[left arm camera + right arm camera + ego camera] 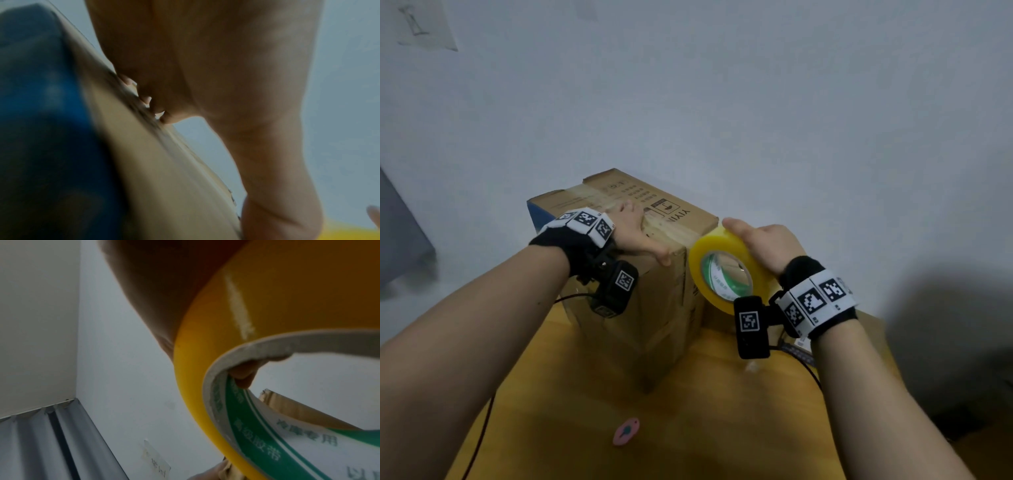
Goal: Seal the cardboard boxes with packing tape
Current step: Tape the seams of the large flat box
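A brown cardboard box (654, 308) stands on a wooden table (688, 411), with a strip of clear tape running across its closed top flaps. My left hand (633, 233) lies flat on the box top (164, 162), fingers straight, thumb (661, 255) pressing the tape at the near right edge. My right hand (767, 246) grips a yellow roll of packing tape (722, 270) just off the box's right edge; one finger hooks inside the roll's core (242, 374). The roll (267, 305) fills the right wrist view.
A small pink tag (626, 431) lies on the table near me. A dark cable (482, 428) runs along the table's left side. A pale wall (722, 102) stands close behind the box. Some flat cardboard (873, 325) lies at the right.
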